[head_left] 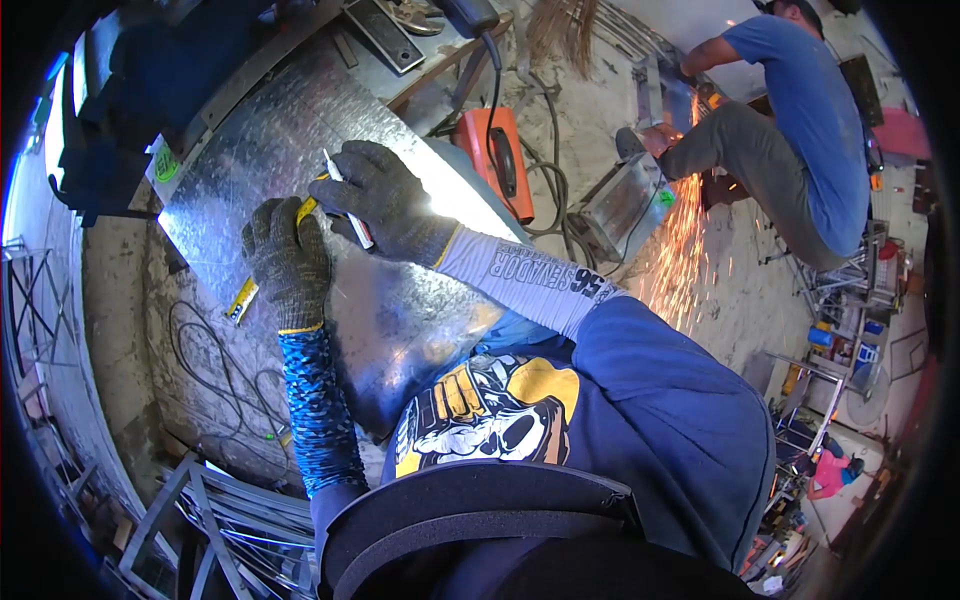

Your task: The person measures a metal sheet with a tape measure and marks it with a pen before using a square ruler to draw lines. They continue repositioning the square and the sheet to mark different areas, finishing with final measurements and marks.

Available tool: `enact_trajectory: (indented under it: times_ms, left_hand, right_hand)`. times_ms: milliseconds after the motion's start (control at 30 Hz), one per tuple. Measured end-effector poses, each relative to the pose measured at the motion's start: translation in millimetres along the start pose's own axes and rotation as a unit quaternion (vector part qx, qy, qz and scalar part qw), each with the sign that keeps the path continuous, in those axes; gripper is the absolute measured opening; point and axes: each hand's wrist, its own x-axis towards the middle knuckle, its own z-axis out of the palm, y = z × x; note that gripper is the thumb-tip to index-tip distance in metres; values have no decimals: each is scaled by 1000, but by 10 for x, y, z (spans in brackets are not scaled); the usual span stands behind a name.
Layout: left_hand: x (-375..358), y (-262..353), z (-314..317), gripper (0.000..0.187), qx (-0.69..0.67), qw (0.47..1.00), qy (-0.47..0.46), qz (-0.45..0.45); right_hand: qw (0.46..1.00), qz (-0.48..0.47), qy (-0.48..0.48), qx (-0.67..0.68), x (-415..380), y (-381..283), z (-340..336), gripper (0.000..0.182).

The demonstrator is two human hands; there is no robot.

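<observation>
A wide sheet of shiny metal (250, 130) lies in front of me, with both my gloved hands over it. My left hand (290, 255), in a dark knit glove, has its fingers curled over a yellow tape measure (242, 298). Its blade shows again between the fingers and reaches toward the other hand. In my right hand (385, 200), gloved the same way, is a slim white marker pen (360, 232), pinched and slanting, its tip pointing away from me. The right fingertips are right at the far end of the tape.
A square metal tube (385, 35) and a corded power tool (470, 15) lie at the far edge. To the right stands an orange machine (497, 165) with cables. Beyond it a crouching co-worker (800, 130) throws sparks (680, 250). Metal stock (250, 530) is stacked lower left.
</observation>
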Motion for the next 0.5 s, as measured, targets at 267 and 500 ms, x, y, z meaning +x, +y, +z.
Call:
enact_trajectory:
  times_ms: [267,500]
  left_hand:
    - [17,-4,-5,22,3,1000,-5,4]
    - [4,-11,10,22,1,1000,-5,3]
  right_hand:
    - [1000,-7,12,7,8,7,8,57]
    - [1000,-13,17,8,11,10,8,57]
